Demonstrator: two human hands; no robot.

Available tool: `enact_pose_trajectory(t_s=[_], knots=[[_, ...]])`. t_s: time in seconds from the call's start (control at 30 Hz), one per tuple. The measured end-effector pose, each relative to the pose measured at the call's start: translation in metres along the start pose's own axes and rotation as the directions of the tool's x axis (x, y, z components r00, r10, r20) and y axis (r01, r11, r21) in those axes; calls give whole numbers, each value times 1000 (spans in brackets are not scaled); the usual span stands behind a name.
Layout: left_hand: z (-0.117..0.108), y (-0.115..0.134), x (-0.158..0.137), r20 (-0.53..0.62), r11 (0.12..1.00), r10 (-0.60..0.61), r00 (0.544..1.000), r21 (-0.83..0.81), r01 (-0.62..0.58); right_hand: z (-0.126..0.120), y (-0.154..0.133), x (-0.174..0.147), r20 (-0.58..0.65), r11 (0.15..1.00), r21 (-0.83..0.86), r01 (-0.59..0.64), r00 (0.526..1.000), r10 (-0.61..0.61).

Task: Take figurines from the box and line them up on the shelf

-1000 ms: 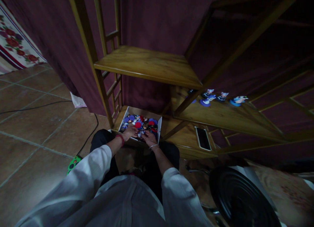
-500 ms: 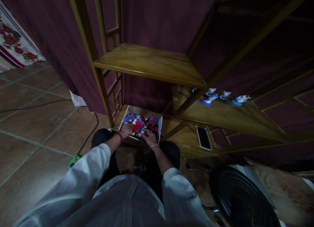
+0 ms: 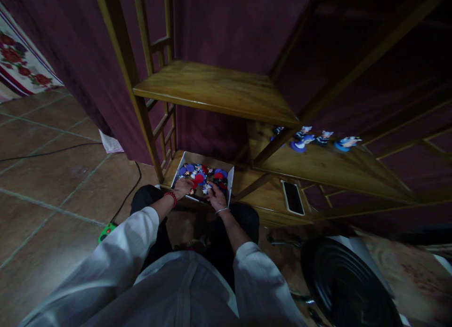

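Observation:
A shallow white box (image 3: 230, 180) holds several small figurines with blue, purple and red round bases. My left hand (image 3: 181, 188), with a red bead bracelet, reaches over the box's near left side. Its fingers are bunched beside a red piece (image 3: 194, 183), and what they grip is hidden. My right hand (image 3: 216, 198), wearing a pale bangle, is in the near right part of the box. Its thumb and fingers close on a white and blue figurine (image 3: 206, 189).
The box stands on the low wooden shelf (image 3: 247, 180), with a phone (image 3: 293, 198) farther right. Above it is a wooden board (image 3: 215, 89). More figurines (image 3: 302, 141) stand on the middle shelf. A black round seat (image 3: 344, 275) is at lower right, a green object (image 3: 107, 232) on the floor.
My right hand has shifted slightly, and the white and blue figurine at its fingertips shows more fully. My left hand stays nearly in place.

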State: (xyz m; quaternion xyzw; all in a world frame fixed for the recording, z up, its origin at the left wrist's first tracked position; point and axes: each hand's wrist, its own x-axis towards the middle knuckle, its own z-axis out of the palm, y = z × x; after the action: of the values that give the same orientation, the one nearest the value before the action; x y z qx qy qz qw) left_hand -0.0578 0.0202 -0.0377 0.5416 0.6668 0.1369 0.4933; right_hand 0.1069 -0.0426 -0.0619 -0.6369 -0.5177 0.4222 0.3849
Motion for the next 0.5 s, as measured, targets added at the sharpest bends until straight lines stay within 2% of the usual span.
enact_pose_trajectory(t_s=[0.1,0.23,0.5], knots=[[-5,1,1,-30,999,28,999,34,-27,-1,-4,-2,-18,999,44,-22,1000,23],[-20,3,2,-79,996,40,996,88,-33,-1,-4,-2,-25,998,69,9,1000,-7],[-35,9,3,-150,943,113,982,329,-59,0,-4,-2,-34,992,126,21,999,-17]])
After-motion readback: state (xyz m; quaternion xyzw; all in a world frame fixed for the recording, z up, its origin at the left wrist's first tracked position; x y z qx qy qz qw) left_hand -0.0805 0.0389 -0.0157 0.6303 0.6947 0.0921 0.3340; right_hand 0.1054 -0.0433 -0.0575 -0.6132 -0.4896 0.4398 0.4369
